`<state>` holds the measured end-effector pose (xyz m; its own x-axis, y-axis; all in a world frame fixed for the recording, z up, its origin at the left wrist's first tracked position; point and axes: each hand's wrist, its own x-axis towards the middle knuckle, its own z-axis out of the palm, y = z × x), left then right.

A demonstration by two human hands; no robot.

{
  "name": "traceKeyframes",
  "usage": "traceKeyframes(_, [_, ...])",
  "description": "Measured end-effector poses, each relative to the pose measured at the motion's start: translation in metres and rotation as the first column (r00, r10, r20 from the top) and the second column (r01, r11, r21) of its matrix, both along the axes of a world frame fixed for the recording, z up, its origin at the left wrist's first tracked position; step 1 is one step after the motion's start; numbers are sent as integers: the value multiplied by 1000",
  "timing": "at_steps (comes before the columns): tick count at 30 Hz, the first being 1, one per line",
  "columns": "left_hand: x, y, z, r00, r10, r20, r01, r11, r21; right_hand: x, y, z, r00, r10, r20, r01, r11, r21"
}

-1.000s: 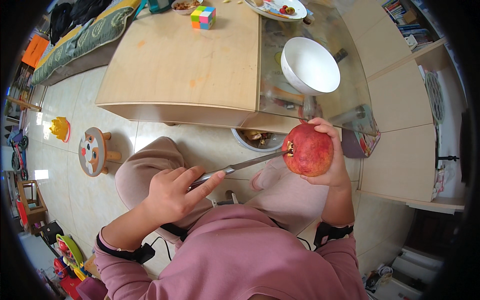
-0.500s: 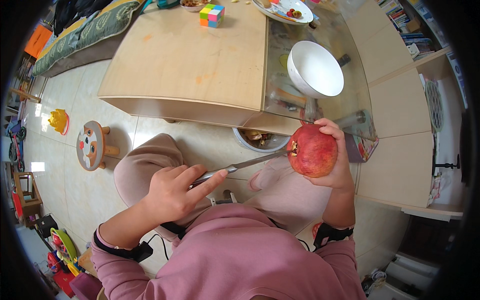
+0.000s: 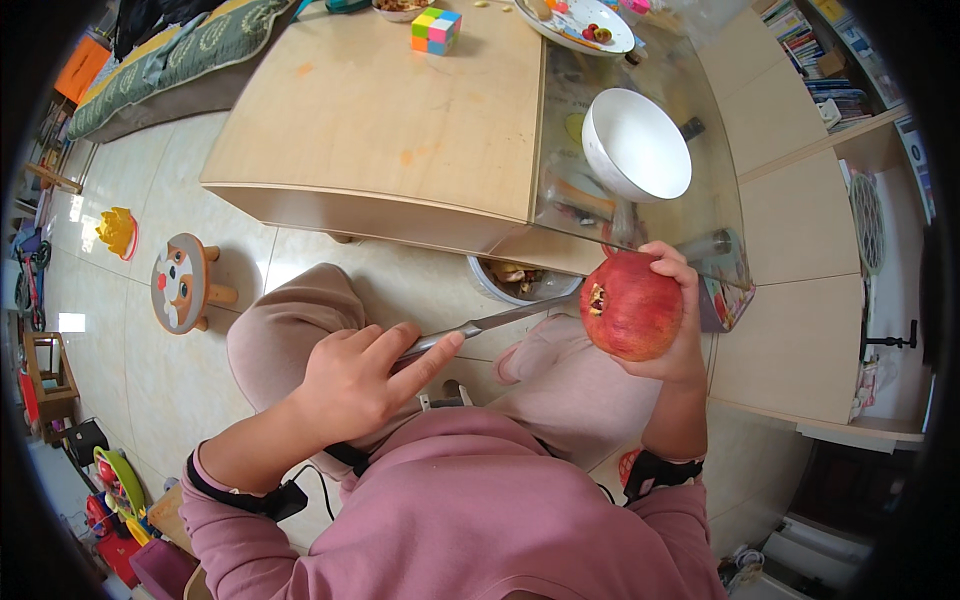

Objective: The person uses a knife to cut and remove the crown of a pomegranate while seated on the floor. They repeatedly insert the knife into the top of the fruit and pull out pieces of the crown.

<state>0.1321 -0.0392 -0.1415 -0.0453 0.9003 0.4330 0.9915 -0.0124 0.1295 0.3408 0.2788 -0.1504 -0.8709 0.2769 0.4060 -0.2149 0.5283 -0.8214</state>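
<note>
My right hand (image 3: 682, 310) is wrapped around the right and underside of a red pomegranate (image 3: 630, 306), held above my lap. The fruit's pale, ragged crown faces left. My left hand (image 3: 362, 378) grips the handle of a knife (image 3: 500, 318), forefinger stretched along it. The blade slants up to the right, and its tip reaches the fruit's left side just by the crown. Whether the tip has gone into the skin I cannot tell.
Ahead is a wooden table (image 3: 380, 120) with a glass part on the right, bearing a white bowl (image 3: 637, 145), a plate (image 3: 575, 38) and a colourful puzzle cube (image 3: 436, 32). Below its edge stands a bin (image 3: 490, 285) with scraps. A dog-faced stool (image 3: 180, 283) is at left.
The pomegranate has shifted slightly right and turned a little, and its crown shows more. My left hand and the knife have moved slightly to the right. Both hands keep their grips.
</note>
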Motion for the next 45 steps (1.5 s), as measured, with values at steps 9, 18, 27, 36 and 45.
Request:
traceKeyframes(9, [-6, 1, 7, 993, -24, 117, 18, 999, 49, 1, 6, -12, 986, 118, -122, -158, 901, -405])
traceKeyframes(18, [-12, 5, 25, 936, -23, 351, 24, 1000, 2, -11, 4, -28, 976, 106, -191, -212, 659, -721])
traceKeyframes(27, [-16, -12, -13, 954, 229, 195, -75, 809, -583, -8, 10, -23, 914, -17, -405, -341, 508, -791])
traceKeyframes(36, [-23, -18, -23, 508, 178, 843, -222, 972, -72, -39, -14, -27, 983, 47, -179, -175, 542, -822])
traceKeyframes(45, [-33, 59, -25, 78, -18, 997, -335, 941, 43, -121, -38, -32, 934, 316, -167, -278, 347, -896])
